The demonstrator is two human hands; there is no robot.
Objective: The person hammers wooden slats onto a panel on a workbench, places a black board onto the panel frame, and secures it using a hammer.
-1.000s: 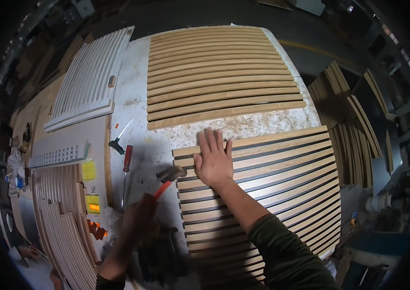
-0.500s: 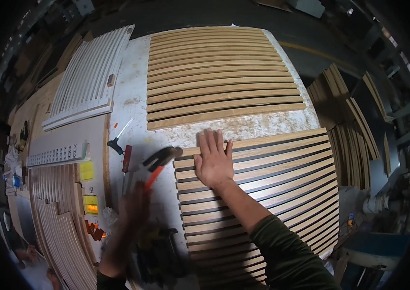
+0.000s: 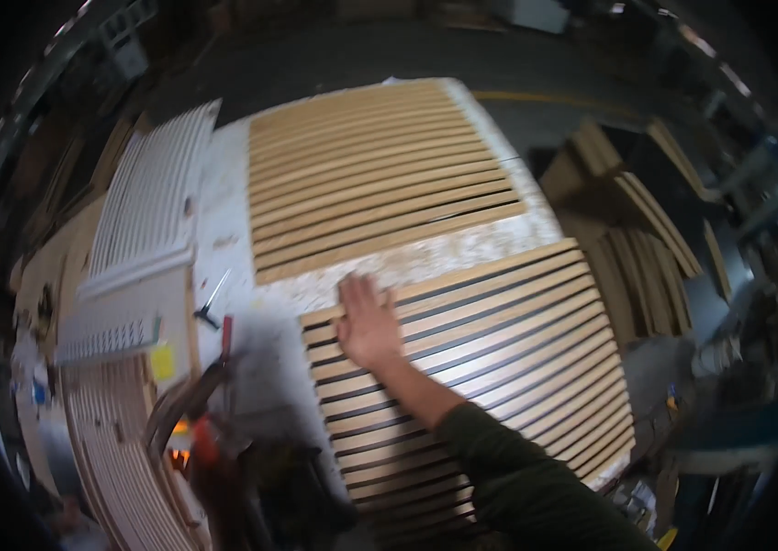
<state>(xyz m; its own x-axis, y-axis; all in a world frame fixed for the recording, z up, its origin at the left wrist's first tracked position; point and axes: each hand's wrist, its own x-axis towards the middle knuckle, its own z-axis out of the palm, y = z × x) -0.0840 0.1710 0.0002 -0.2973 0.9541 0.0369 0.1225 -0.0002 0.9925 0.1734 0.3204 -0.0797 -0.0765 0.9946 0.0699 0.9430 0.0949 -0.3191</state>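
Observation:
My right hand (image 3: 369, 329) lies flat, fingers apart, on the far left corner of a slatted wood panel (image 3: 462, 358) with dark gaps between its pale strips. To the left of that panel, my left hand (image 3: 223, 477) is smeared by motion, closed round the orange handle of a hammer (image 3: 185, 400). The hammer's head is off the panel, over the left part of the table. Close beyond it lie a screwdriver with a red handle (image 3: 226, 334) and a pointed tool with a dark handle (image 3: 207, 318).
A second slatted wood panel (image 3: 370, 174) lies farther back on the white table (image 3: 233, 248). White slatted panels (image 3: 145, 197) and brownish strips (image 3: 104, 413) are at the left, near a yellow pad (image 3: 162, 362). Stacked boards (image 3: 637, 275) stand off the table's right side.
My left hand has swung the hammer away from the panel's corner, down and to the left. My right hand stays flat on the panel. The whole view has shifted and tilted.

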